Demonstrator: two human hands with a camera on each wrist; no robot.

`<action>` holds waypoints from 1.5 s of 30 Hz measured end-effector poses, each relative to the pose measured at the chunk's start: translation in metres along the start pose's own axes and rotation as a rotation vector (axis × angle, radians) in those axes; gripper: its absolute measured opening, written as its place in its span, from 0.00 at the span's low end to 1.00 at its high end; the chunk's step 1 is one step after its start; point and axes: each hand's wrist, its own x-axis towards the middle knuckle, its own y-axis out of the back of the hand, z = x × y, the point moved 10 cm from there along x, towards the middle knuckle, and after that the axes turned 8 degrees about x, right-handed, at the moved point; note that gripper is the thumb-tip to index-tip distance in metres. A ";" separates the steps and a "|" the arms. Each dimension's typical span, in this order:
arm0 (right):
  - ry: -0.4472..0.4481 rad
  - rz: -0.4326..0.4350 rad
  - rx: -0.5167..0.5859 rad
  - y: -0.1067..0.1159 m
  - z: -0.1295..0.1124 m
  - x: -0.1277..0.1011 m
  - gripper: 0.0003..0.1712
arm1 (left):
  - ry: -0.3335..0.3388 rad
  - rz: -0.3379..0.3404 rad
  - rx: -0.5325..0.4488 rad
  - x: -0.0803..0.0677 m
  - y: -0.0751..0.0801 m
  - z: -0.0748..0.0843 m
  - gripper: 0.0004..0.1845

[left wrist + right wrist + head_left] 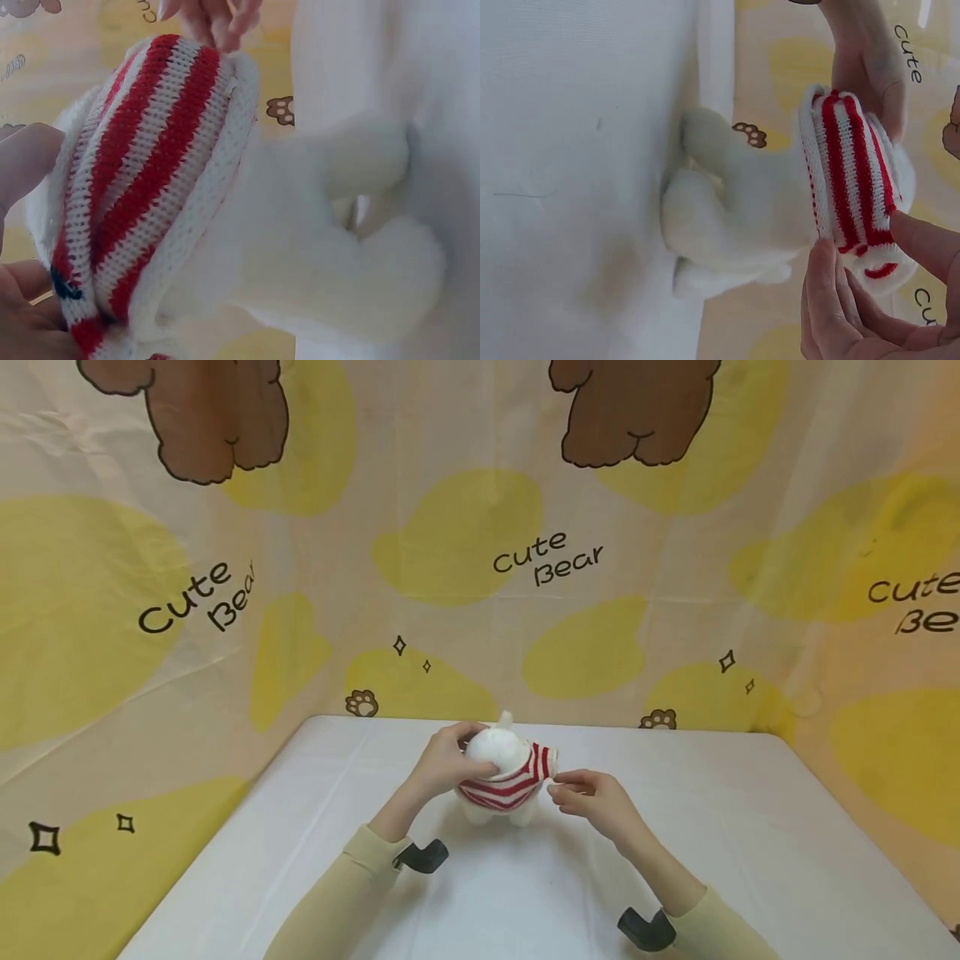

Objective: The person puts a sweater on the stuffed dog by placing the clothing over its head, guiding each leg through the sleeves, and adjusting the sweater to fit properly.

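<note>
A white plush toy stands on its short legs on the white table, a red-and-white striped knitted sweater round its upper body. In the head view my left hand grips the toy from the left, with the thumb across the front at the sweater's neck edge. A short sleeve sticks out to the right. At its end, the fingertips of my right hand pinch the knit. The right wrist view shows that thumb and index finger on either side of the striped sweater. The plush body below the hem is bare.
The white table carries the toy near its back edge. Behind and at both sides hangs a printed cloth with bears and lettering. A dark wrist mount sits at the left cuff, another mount at the right.
</note>
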 end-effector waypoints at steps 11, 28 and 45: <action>0.016 -0.171 0.129 -0.039 0.007 0.004 0.27 | -0.007 0.029 -0.031 -0.002 0.004 -0.003 0.32; -0.015 -0.031 0.245 -0.042 0.007 0.011 0.27 | -0.023 0.003 -0.026 -0.002 0.001 -0.003 0.32; -0.056 -0.061 0.330 -0.048 0.016 0.003 0.19 | 0.005 0.047 -0.002 0.001 0.000 0.002 0.32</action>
